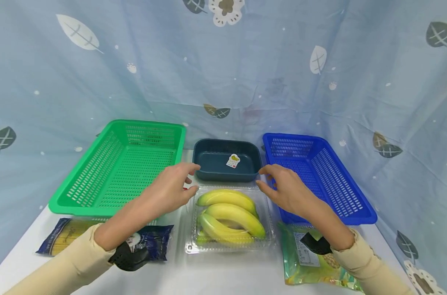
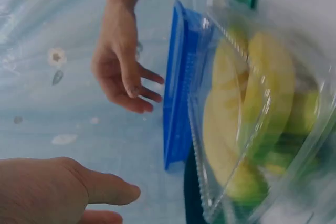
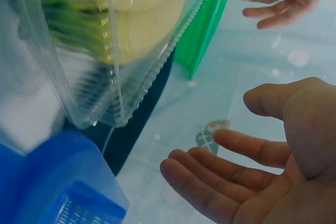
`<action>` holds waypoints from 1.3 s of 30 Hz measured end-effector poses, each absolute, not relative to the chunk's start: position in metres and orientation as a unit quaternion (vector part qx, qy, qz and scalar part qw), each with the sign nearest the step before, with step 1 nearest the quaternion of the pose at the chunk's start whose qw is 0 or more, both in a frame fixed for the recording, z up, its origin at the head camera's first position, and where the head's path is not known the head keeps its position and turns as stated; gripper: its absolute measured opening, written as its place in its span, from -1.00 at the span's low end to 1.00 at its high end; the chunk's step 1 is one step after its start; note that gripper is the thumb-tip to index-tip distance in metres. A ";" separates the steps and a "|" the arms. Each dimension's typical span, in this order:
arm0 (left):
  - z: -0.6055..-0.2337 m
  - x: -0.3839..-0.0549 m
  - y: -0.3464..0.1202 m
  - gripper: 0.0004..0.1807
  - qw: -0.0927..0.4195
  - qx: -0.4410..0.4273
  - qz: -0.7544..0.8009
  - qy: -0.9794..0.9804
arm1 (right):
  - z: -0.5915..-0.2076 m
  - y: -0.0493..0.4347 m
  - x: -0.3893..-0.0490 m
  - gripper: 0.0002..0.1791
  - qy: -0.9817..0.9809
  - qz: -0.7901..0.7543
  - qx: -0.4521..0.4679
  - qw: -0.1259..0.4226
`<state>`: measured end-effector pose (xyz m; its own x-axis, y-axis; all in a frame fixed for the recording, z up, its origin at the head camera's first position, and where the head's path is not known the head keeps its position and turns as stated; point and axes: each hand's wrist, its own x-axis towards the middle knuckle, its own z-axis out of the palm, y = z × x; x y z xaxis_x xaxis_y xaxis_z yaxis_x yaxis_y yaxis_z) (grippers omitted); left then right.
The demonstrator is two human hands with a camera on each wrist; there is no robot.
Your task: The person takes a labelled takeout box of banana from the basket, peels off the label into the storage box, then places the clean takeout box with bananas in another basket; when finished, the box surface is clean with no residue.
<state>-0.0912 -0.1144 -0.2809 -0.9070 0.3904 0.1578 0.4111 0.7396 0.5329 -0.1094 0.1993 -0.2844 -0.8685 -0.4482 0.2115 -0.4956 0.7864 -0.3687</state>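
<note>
A clear plastic clamshell box (image 1: 265, 241) of yellow bananas (image 1: 231, 217) stands on the white table in front of me. Above its left far corner hovers my left hand (image 1: 173, 186), fingers relaxed and holding nothing. My right hand (image 1: 288, 186) mirrors it over the right far corner, its fingers loosely spread and likewise holding nothing. In the right wrist view that hand (image 3: 252, 171) shows an upturned palm beside the box (image 3: 118, 106). Behind the box sits a dark teal tray (image 1: 212, 162) with a small banana sticker (image 1: 233, 160) inside.
A green basket (image 1: 135, 172) stands left, a blue basket (image 1: 330, 184) right. Blue pasta packets (image 1: 155, 237) lie under my left forearm. A green bag (image 1: 293, 262) lies under my right wrist. A patterned curtain (image 1: 245, 73) hangs behind and along the sides.
</note>
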 end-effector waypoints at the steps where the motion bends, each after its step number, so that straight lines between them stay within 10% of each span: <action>1: -0.283 -0.088 -0.115 -0.47 0.019 -0.214 -0.294 -0.931 | -0.286 0.199 -0.108 -0.69 -0.944 0.210 0.248 0.054; 39: -0.347 -0.034 -0.106 -0.09 -0.072 -0.141 -0.363 -0.918 | -0.337 0.207 -0.010 -0.67 -0.943 0.231 0.198 0.137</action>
<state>-0.0338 -0.1058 -0.3469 -0.9498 0.3112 -0.0306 0.2062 0.6968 0.6870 -0.0097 0.2070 -0.3372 -0.8839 -0.3108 0.3496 -0.4374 0.8141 -0.3820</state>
